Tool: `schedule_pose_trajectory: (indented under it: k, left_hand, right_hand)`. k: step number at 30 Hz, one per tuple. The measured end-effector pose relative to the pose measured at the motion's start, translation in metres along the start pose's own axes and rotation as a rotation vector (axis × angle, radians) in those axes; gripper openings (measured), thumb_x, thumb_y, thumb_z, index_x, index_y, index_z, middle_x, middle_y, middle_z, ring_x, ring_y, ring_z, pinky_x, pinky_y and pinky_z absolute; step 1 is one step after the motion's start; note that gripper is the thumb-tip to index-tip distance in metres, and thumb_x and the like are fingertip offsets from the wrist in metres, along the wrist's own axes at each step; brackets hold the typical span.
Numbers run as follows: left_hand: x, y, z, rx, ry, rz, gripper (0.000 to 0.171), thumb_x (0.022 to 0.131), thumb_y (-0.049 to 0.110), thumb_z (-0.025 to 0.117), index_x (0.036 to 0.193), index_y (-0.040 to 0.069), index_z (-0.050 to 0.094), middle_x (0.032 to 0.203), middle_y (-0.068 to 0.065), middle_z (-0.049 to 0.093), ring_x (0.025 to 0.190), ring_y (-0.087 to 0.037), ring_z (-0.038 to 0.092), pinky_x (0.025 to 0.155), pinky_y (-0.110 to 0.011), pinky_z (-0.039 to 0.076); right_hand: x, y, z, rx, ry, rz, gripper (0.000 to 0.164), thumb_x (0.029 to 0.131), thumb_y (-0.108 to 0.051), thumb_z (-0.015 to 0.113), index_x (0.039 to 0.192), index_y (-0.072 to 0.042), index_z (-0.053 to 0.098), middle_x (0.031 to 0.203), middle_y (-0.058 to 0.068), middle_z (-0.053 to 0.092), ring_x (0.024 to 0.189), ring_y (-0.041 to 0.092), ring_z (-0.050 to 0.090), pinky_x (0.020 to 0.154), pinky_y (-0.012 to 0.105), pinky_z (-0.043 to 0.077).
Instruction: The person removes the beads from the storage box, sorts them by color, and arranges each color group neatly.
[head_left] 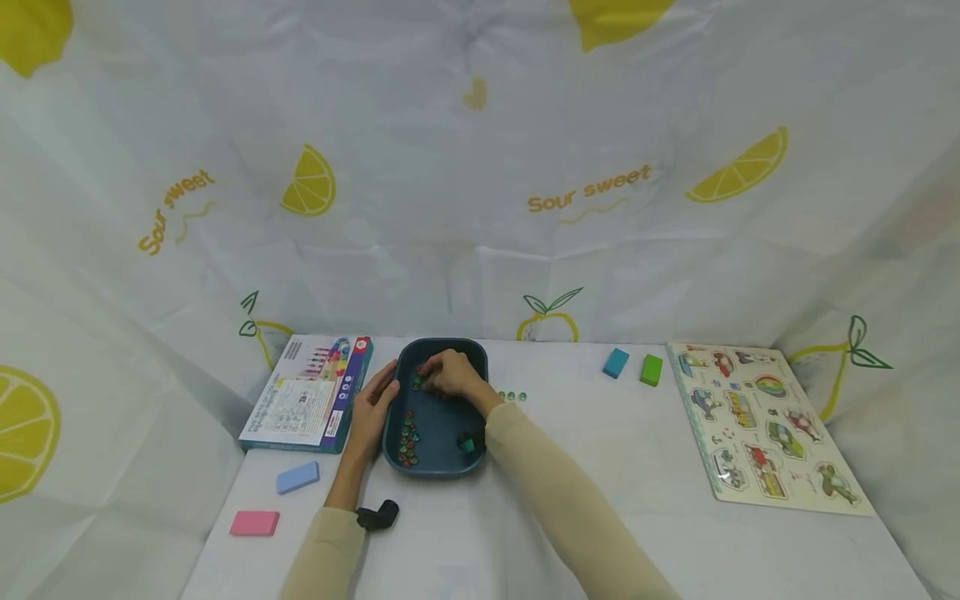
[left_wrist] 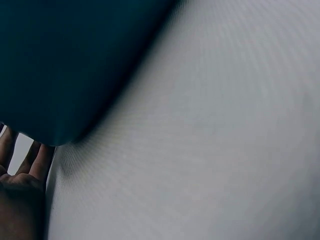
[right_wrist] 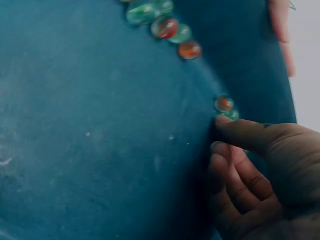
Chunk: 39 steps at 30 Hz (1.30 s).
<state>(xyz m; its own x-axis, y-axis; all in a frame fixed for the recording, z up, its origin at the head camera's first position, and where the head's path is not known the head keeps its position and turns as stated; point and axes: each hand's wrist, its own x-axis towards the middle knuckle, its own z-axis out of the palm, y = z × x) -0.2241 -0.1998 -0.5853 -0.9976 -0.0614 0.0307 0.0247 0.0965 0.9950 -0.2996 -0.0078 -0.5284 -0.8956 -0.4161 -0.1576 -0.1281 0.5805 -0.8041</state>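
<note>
In the head view, a dark blue tray (head_left: 438,475) holds several glass marbles (head_left: 408,437) along its left side, green and orange. My left hand (head_left: 369,417) rests along the tray's left wall with its fingers extended; in the left wrist view those fingers (left_wrist: 42,162) touch the tray's underside edge. My right hand (head_left: 452,373) reaches inside, at the far-left part of the tray. Seen from the right wrist, its thumb tip is right at a green marble (right_wrist: 231,114) beside an orange one (right_wrist: 224,103), fingers curled underneath. I cannot tell whether a marble is between them.
A few green marbles (head_left: 512,396) lie on the table right of the tray. A boxed set (head_left: 300,400), a light blue block (head_left: 297,477) and a pink block (head_left: 254,523) are to the left. Blue (head_left: 616,363) and green (head_left: 651,370) blocks and a picture puzzle board (head_left: 765,425) lie right.
</note>
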Motion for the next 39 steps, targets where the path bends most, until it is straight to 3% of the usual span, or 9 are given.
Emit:
schedule_pose_trajectory:
  k: [4,11,15,19,25,28,33,39]
  left_hand:
    - [0.001,0.0,0.0,0.01,0.001,0.003,0.049,0.11,0.037,0.057,0.157,0.025,0.053,0.163,-0.001,0.054,0.152,-0.022,0.05,0.113,-0.011,0.044]
    - [0.0,0.0,-0.001,0.017,-0.011,0.001,0.048,0.111,0.035,0.055,0.158,0.024,0.051,0.165,-0.004,0.051,0.154,-0.025,0.047,0.127,-0.04,0.039]
    - [0.0,-0.001,-0.001,0.006,-0.019,0.002,0.049,0.111,0.035,0.055,0.158,0.023,0.05,0.166,-0.003,0.049,0.155,-0.025,0.046,0.123,-0.025,0.042]
    - [0.001,-0.002,-0.001,-0.01,-0.027,0.003,0.049,0.111,0.034,0.055,0.159,0.022,0.05,0.166,-0.004,0.049,0.156,-0.024,0.045,0.112,-0.008,0.042]
    - [0.0,-0.001,0.001,0.007,-0.015,0.005,0.05,0.111,0.034,0.055,0.159,0.022,0.05,0.166,-0.005,0.049,0.156,-0.026,0.045,0.127,-0.034,0.038]
    - [0.001,-0.002,0.003,0.007,-0.004,0.008,0.049,0.111,0.033,0.056,0.159,0.021,0.05,0.166,-0.005,0.05,0.155,-0.026,0.046,0.127,-0.034,0.038]
    - [0.0,-0.002,0.005,0.007,0.003,0.008,0.049,0.111,0.033,0.056,0.158,0.022,0.051,0.165,-0.005,0.051,0.155,-0.026,0.046,0.128,-0.036,0.037]
    - [-0.001,-0.001,0.002,0.027,0.017,-0.008,0.049,0.111,0.035,0.056,0.158,0.023,0.051,0.165,-0.004,0.051,0.155,-0.026,0.046,0.129,-0.043,0.035]
  right_hand:
    - [0.003,0.002,0.004,-0.026,0.027,-0.029,0.024,0.092,-0.005,0.08,0.116,-0.005,0.08,0.085,0.012,0.08,0.055,0.009,0.062,0.051,0.021,0.052]
    - [0.007,0.003,0.013,-0.081,0.027,-0.031,0.028,0.093,-0.011,0.081,0.121,-0.007,0.08,0.078,0.008,0.078,0.05,0.007,0.058,0.047,0.019,0.047]
    - [0.007,0.002,0.016,-0.126,0.027,-0.016,0.028,0.093,-0.017,0.083,0.12,-0.01,0.081,0.075,0.006,0.077,0.049,0.006,0.057,0.046,0.018,0.046]
    - [0.008,0.0,0.01,-0.146,0.024,-0.061,0.024,0.093,-0.02,0.082,0.115,-0.009,0.082,0.076,0.005,0.076,0.049,0.004,0.058,0.047,0.018,0.048]
    - [-0.005,-0.004,-0.029,-0.071,0.019,-0.187,0.026,0.096,-0.025,0.08,0.117,-0.008,0.08,0.086,0.015,0.078,0.053,0.006,0.06,0.051,0.022,0.052]
    - [-0.023,0.002,-0.057,0.003,0.045,-0.204,0.027,0.097,-0.027,0.079,0.117,-0.009,0.079,0.09,0.02,0.076,0.055,0.012,0.06,0.052,0.025,0.051]
    - [-0.058,0.038,-0.096,0.018,0.123,-0.175,0.026,0.096,-0.027,0.08,0.116,-0.011,0.08,0.09,0.01,0.073,0.067,0.027,0.066,0.053,0.026,0.051]
    - [-0.095,0.094,-0.121,-0.077,0.156,-0.102,0.023,0.094,-0.022,0.081,0.113,-0.009,0.081,0.088,0.003,0.072,0.07,0.016,0.062,0.057,0.024,0.051]
